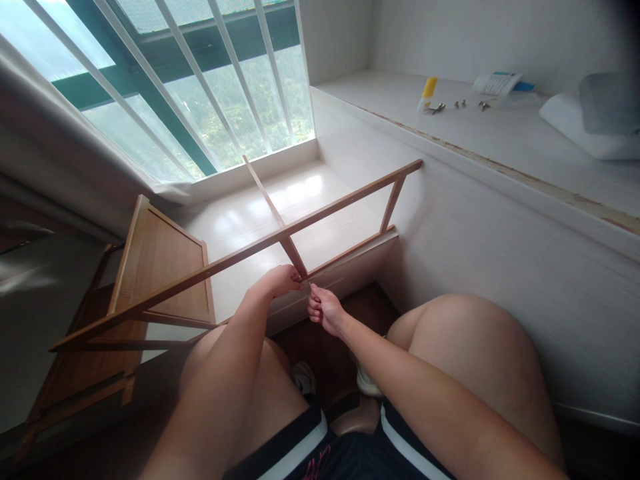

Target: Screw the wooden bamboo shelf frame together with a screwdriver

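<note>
Left hand (277,281) closed on the near end of a thin wooden slat (273,210), fingers wrapped where it crosses the long rail (240,257) of a wooden frame. Right hand (324,310) just beside it, fingertips pinched together on something small and slender at the joint; too small to tell what, possibly a screw or a small tool.

The frame stands tilted across the person's knees and the white window ledge (310,200), its far end with a short upright (391,205) leaning near the white wall. Judged: light, stiff along the rails, but thin slats would flex or snap under side load. The smooth finished wood looks a little slippery. Best hold seems to be at the joints, where pieces cross, not mid-span.

Further left, a wooden panel (160,260) with a raised edge, joined to the same frame, resting low by the curtain (60,153).

On the high shelf (500,140) to the right: a yellow-capped tube (427,93), a few loose metal fittings (460,104), a printed packet (497,83), a folded white cushion (585,127). Barred window (210,80) beyond.
</note>
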Demonstrator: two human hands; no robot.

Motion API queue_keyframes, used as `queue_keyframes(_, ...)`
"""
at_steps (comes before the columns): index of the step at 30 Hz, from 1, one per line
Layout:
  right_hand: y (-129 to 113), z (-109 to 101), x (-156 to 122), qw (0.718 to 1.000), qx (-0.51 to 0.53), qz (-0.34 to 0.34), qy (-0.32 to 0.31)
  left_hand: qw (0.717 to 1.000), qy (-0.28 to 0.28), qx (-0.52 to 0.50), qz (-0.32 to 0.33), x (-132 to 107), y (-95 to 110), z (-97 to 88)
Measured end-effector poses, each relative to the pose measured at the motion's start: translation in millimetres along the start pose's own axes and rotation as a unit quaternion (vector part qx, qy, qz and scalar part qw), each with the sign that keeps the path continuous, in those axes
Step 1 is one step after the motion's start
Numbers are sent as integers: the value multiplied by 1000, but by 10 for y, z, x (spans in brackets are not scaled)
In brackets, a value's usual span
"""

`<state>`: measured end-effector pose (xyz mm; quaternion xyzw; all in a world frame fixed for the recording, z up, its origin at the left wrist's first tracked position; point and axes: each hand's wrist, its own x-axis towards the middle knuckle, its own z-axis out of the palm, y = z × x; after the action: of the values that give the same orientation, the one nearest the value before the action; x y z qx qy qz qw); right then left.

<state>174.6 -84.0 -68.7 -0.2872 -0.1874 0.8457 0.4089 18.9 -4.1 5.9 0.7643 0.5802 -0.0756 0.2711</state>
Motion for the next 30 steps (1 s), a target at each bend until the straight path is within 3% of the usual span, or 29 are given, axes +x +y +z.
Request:
queue_keyframes(11, -13, 7, 63, 971, -184, -108, 109, 1000, 4, 9, -15, -30, 49, -32)
queue_keyframes(15, -32, -15, 60, 944, -276, -130, 127, 1000, 4, 7, -18, -46, 73, -51)
queue_keyframes(18, -72, -19, 41, 886, -404, -173, 146, 1000, 3, 5, -21, -55, 86, -60)
queue_keyframes(21, -122, -9, 8, 792, -552, -199, 169, 1000, 2, 4, -23, -54, 88, -59)
queue_keyframes(26, -173, 16, -44, 634, -725, -175, 204, 1000, 1, 5, -17, -47, 73, -52)
queue_keyframes(28, -181, 19, -46, 615, -739, -181, 207, 1000, 1, 5, -13, -46, 66, -50)
queue_keyframes(30, -188, 18, -33, 639, -716, -183, 213, 1000, 0, 5, -8, -43, 58, -49)
